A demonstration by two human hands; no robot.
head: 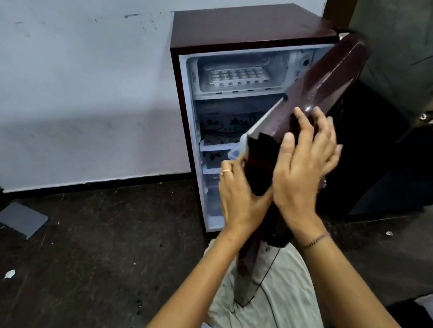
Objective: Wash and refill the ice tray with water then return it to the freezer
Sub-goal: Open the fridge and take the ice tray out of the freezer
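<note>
Mini fridge [246, 24] is standing on the floor [85, 265] against the wall, with its door [336, 77] swung partway open.

- Ice tray [239, 75]: it is lying flat in the freezer compartment [282, 56] at the top of the cabinet, long side toward me, and nothing is touching it. I cannot tell whether its cells are holding ice, water or nothing.
- Left grip [238, 197]: the fingers are hooking round the door's free edge and pinching it. A ring [226, 171] is showing on one finger.
- Right grip [305, 168]: it is spread flat, palm pressing on the door's glossy outer face and holding nothing.
- Both are well apart from the tray, so I am reading this as door handling, not tray handling.

Handling judgement:
- The tray is looking like thin white plastic, so probably light and prone to twisting.
- If frozen, it may be sticking to the compartment floor and be slick with frost.
- If filled, it will be sloshing at any tilt.
- I would be taking it by the front rim, then supporting both short ends and keeping it level.
- The compartment opening is low, so I would be drawing it straight out rather than lifting.
</note>
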